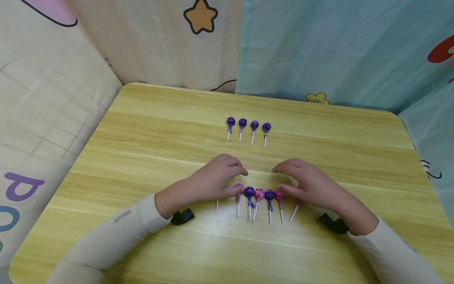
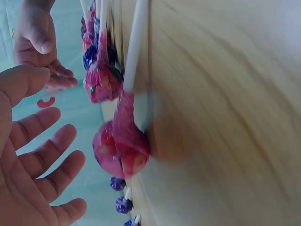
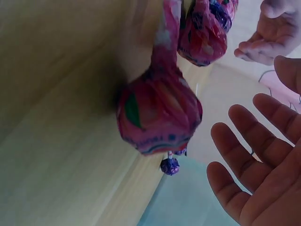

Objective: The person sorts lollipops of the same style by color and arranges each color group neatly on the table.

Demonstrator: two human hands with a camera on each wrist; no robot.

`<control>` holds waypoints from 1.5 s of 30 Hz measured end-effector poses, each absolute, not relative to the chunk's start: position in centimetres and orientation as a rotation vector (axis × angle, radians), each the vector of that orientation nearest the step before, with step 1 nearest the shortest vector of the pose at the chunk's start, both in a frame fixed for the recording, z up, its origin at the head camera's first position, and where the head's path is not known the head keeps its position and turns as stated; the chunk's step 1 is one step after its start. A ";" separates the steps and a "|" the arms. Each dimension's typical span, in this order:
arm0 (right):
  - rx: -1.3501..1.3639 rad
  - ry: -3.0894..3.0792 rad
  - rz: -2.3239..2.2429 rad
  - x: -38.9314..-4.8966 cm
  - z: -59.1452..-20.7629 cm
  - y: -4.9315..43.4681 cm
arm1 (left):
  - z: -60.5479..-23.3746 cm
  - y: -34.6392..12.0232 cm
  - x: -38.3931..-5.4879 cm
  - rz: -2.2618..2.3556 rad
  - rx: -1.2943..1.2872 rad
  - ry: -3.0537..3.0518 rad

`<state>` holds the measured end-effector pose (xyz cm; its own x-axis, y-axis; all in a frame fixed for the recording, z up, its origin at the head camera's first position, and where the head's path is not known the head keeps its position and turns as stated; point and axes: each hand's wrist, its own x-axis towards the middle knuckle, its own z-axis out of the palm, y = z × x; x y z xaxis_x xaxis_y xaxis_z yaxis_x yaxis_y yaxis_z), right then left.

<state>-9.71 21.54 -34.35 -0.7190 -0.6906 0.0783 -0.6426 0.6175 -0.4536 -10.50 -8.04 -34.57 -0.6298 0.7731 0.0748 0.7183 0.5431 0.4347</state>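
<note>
A row of several wrapped lollipops, pink and purple, lies on the table below my hands. My left hand [image 1: 216, 179] is over the left end of that row, its thumb near a pink lollipop [image 1: 239, 188]. Over the right end is my right hand [image 1: 312, 185], partly hiding the pink lollipops there. The left wrist view has a pink lollipop [image 2: 121, 148] close by, apart from the loosely spread fingers [image 2: 51, 141]. Likewise, the right wrist view shows a pink lollipop [image 3: 160, 113] beside relaxed fingers [image 3: 235, 150]. Neither hand holds anything. A purple lollipop [image 1: 249, 192] lies mid-row.
Farther back on the wooden table [image 1: 149, 122], several purple lollipops [image 1: 254, 125] form a second row, sticks toward me. Black straps [image 1: 182, 217] show at both wrists. Patterned curtains [image 1: 312, 47] hang behind and beside the table.
</note>
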 end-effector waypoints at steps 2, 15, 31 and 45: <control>-1.125 2.706 -0.701 -9.6 -34.5 21.4 | -34.6 -7.8 -10.3 0.626 1.281 2.636; -1.181 2.621 -0.608 -8.9 -35.6 20.5 | -34.7 -6.2 -9.9 0.453 1.253 2.594; -1.193 2.578 -0.626 -8.8 -36.0 20.4 | -35.5 -5.1 -9.6 0.371 1.278 2.629; -1.141 2.568 -0.630 -8.8 -36.2 20.3 | -35.5 -5.0 -9.7 0.363 1.247 2.598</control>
